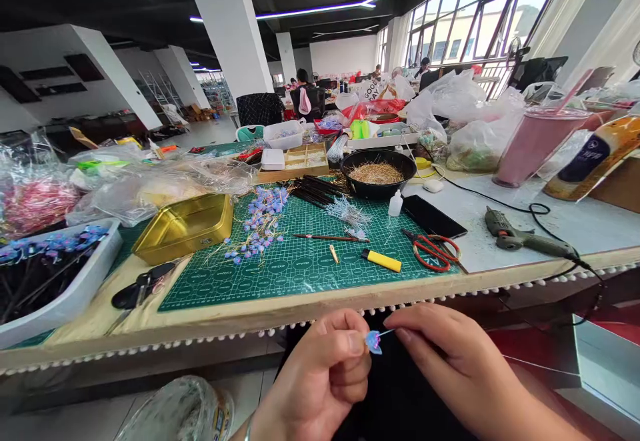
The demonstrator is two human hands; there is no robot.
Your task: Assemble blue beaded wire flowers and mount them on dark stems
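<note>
In front of the table edge, my left hand [333, 367] is closed in a pinch at a small blue-purple artificial flower [373, 341]. From the flower a thin pale blue stem [386, 331] runs to the right. Its end lies between the thumb and forefinger of my right hand [445, 354], also closed. On the green cutting mat [285, 271] lie similar blue flowers [263, 221] on wire stems, a bundle of pale blue stamens [349, 214], a thin brush [325, 237], a yellow lighter [381, 260] and red-handled scissors [434, 251].
A gold tin [185, 227] and a white tub [107, 261] stand left. Behind the mat is a black bowl [377, 173] of fine golden pieces. A phone [434, 216], a glue gun [525, 234] with its cable and a drink cup [537, 144] sit right. Other people work further back.
</note>
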